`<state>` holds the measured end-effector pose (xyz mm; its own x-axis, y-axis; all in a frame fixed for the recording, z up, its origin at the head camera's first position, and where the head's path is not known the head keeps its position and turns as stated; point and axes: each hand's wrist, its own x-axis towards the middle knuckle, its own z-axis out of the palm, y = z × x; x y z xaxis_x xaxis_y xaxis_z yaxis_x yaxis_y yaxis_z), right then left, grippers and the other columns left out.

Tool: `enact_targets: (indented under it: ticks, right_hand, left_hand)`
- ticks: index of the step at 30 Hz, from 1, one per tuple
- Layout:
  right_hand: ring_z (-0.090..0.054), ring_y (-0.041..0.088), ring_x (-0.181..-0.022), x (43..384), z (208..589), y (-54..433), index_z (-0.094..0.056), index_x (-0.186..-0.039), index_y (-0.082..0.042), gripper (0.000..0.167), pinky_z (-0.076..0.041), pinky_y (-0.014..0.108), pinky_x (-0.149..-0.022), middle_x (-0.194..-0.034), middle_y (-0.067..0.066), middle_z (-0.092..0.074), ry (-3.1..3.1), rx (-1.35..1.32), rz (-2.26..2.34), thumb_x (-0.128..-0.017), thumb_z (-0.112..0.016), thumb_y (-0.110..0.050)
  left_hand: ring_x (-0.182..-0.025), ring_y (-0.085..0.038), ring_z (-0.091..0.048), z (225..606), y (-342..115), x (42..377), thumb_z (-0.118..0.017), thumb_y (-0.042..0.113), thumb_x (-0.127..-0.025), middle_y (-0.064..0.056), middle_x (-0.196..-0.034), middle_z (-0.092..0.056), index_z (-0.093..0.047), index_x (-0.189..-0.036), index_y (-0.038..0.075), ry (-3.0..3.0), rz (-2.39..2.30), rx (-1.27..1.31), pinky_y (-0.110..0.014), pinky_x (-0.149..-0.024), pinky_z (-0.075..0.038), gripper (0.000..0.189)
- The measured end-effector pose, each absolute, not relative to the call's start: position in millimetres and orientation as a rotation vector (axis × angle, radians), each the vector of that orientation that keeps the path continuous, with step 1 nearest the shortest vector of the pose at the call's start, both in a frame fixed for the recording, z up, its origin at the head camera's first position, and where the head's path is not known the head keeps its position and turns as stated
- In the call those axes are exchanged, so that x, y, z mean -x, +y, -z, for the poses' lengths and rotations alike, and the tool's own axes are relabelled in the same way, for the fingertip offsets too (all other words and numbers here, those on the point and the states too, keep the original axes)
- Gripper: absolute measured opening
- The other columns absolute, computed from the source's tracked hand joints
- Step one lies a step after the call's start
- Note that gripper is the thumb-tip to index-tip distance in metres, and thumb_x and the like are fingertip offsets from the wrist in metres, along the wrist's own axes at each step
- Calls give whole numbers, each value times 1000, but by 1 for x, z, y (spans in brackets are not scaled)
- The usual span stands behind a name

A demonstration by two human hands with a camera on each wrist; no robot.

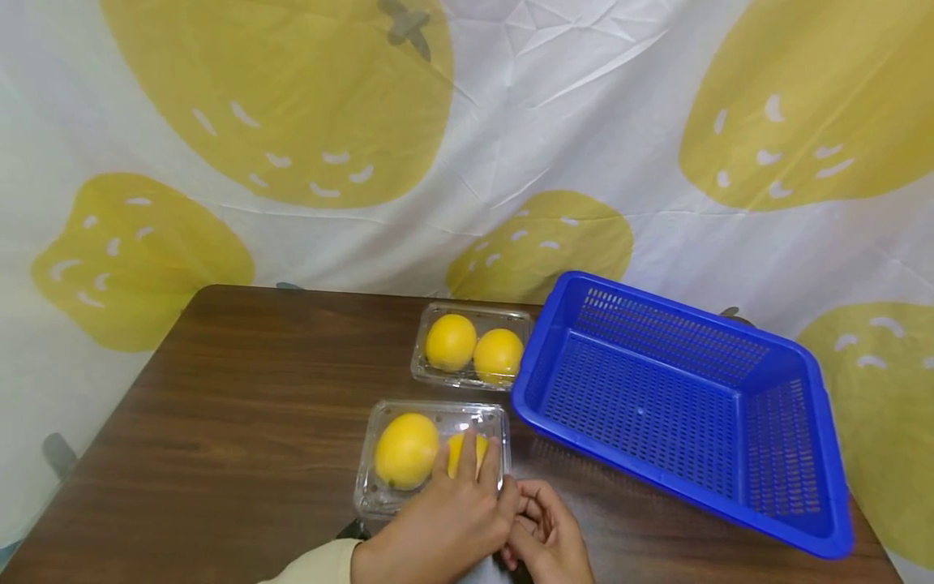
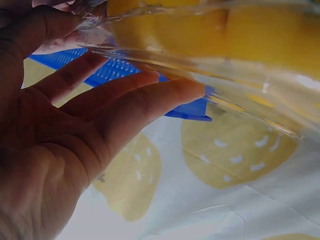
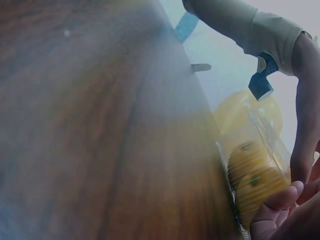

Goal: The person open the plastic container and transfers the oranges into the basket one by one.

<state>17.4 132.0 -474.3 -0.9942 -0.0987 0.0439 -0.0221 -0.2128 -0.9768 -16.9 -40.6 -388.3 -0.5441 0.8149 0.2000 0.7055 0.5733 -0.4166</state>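
A clear plastic clamshell container (image 1: pixel 361 478) with two round yellow fruits lies on the near part of the table. Across the right half of its lid rests my left hand (image 1: pixel 452 515), fingers mostly straight and spread over the right fruit (image 1: pixel 454 453). The left fruit (image 1: pixel 406 450) shows uncovered through the plastic. In the left wrist view, the fingertips (image 2: pixel 192 89) lie against the clear wall. My right hand (image 1: pixel 554 535) has its fingers curled at the container's front right corner, pinching the edge close beside the left thumb. The pinched edge is mostly hidden by the fingers.
Behind stands a second clear container (image 1: pixel 474 308) with two yellow fruits. A blue perforated basket (image 1: pixel 642 381) sits at the right, its left rim close to that container. Brown wooden table (image 1: pixel 255 422) extends to the left. A lemon-print cloth (image 1: pixel 350 243) hangs behind.
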Motion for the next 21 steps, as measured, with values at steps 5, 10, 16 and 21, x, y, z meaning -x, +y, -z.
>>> enact_targets:
  ticks: [5, 10, 16, 21]
  right_hand:
    - [-59, 9, -61, -19, 470, 131, -50, -124, 21, 36, -51, 21, -53, -94, 3, -72, 1951, 64, 2372, -90, -63, 15]
    - [-59, 10, -60, -19, 470, 130, -52, -125, 20, 38, -51, 21, -53, -94, 5, -71, 1964, 11, 2362, -89, -63, 16]
    - [-57, 9, -58, -18, 470, 130, -53, -121, 16, 31, -49, 21, -51, -92, 4, -72, 1981, 25, 2383, -91, -59, 17]
    - [-57, 10, -57, -17, 470, 129, -54, -122, 18, 32, -49, 21, -51, -92, 5, -72, 1988, -27, 2372, -91, -57, 16]
  left_hand:
    - [-126, -42, -72, 390, -42, 17, -69, 29, -106, -20, -139, -73, -76, -123, 15, -2437, -402, 1239, -51, -90, -69, 23]
    - [-125, -42, -72, 395, -42, 17, -68, 32, -106, -19, -140, -73, -76, -126, 16, -2415, -410, 1227, -50, -87, -70, 27]
    - [-117, -37, -75, 396, -42, 20, -65, 30, -104, -18, -134, -76, -75, -123, 13, -2324, -386, 1188, -47, -85, -70, 27]
    - [-120, -38, -73, 397, -45, 19, -70, 35, -102, -17, -137, -74, -74, -128, 16, -2337, -385, 1182, -45, -87, -69, 32]
